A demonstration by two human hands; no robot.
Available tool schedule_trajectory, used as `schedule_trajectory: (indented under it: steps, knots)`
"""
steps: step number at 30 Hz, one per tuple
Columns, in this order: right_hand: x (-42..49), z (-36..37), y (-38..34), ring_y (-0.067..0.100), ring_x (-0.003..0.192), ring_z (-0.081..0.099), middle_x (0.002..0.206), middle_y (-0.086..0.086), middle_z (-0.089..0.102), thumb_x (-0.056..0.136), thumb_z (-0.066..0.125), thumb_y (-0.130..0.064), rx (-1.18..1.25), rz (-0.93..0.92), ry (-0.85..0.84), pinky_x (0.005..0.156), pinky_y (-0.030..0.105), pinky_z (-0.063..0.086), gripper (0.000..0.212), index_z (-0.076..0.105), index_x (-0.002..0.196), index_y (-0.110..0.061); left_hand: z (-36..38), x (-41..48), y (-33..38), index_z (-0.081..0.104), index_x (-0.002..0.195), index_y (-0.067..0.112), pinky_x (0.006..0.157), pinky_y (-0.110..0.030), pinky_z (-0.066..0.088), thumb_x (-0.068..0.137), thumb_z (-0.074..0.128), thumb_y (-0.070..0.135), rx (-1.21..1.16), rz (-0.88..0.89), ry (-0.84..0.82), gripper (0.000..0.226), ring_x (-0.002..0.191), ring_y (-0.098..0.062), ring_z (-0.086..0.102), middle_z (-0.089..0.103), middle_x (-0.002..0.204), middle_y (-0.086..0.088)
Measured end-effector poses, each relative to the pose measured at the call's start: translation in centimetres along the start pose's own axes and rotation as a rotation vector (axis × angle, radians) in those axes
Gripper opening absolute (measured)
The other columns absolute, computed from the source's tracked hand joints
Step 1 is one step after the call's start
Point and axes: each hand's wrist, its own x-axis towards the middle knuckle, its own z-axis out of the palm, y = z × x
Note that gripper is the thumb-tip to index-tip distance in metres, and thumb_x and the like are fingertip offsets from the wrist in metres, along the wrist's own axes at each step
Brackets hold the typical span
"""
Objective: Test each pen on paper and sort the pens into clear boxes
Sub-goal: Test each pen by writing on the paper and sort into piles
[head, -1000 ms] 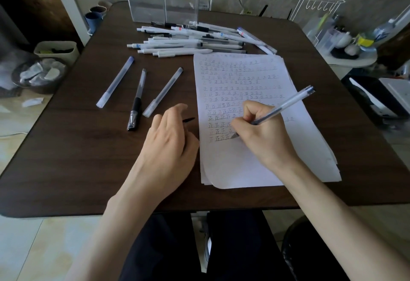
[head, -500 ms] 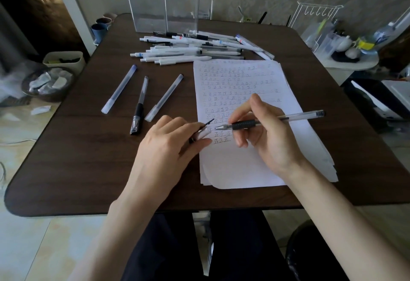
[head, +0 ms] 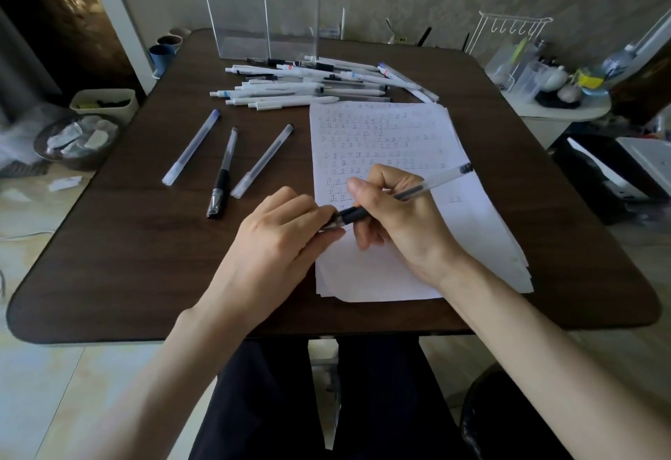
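Single head-worn wide-angle view; faces forward and down onto the tabletop [head: 109,260]; close above the left grip [head: 276,241] and right grip [head: 395,212]; clear boxes [head: 236,5] beyond them.

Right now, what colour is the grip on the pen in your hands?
The grip is black, clearest in the head view.

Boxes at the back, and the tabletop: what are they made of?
Boxes: probably clear acrylic or similar plastic, glossy; the wall shows through them. Tabletop: dark brown wood-grain surface, matte, maybe laminate rather than solid wood; streaky grain shows.
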Motion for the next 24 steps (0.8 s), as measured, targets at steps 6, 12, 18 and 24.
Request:
schedule_trajectory:
  steps: [6, 12, 18, 24]
  knots:
    - [2.0, 1.6, -1.3, 0.014, 0.05, 0.052, 0.056, 0.006, 0.062, 0.083, 0.06, -0.036, 0.057, 0.094, 0.06, 0.047, 0.02, 0.041, 0.035, 0.056, 0.078, -0.002, -0.3, 0.8, -0.8, 0.067, 0.105, 0.008, 0.065, -0.037, 0.046, 0.089, 0.052, 0.031, -0.051, -0.231, 0.128, 0.032, 0.074, -0.016, 0.05, 0.061, 0.083, -0.001]
    - [7.0, 2.9, -2.0, 0.009, 0.059, 0.051, 0.065, 0.002, 0.061, 0.091, 0.059, -0.017, 0.019, 0.065, 0.079, 0.055, 0.021, 0.039, 0.016, 0.067, 0.084, -0.005, -2.0, 3.0, -2.8, 0.066, 0.109, 0.007, 0.067, -0.036, 0.05, 0.086, 0.065, 0.016, -0.005, -0.347, 0.246, 0.025, 0.078, -0.021, 0.059, 0.067, 0.09, -0.003]
    - [9.4, 4.7, -1.3, 0.012, 0.055, 0.047, 0.061, 0.004, 0.06, 0.092, 0.058, -0.022, -0.188, 0.103, 0.108, 0.056, 0.023, 0.038, 0.028, 0.067, 0.075, -0.001, -1.5, 3.0, -4.4, 0.069, 0.093, 0.005, 0.058, -0.038, 0.046, 0.089, 0.062, 0.017, 0.075, -0.402, 0.253, 0.015, 0.068, -0.024, 0.056, 0.063, 0.073, -0.006]
    - [14.3, 3.8, 0.3, 0.014, 0.068, 0.057, 0.081, 0.01, 0.067, 0.098, 0.047, -0.032, -0.653, -0.003, 0.199, 0.062, 0.024, 0.043, 0.034, 0.066, 0.091, -0.004, -1.6, 2.5, -5.9, 0.072, 0.087, 0.017, 0.07, -0.033, 0.031, 0.087, 0.06, 0.03, 0.306, -0.703, 0.258, 0.018, 0.084, -0.026, 0.051, 0.062, 0.081, -0.001]
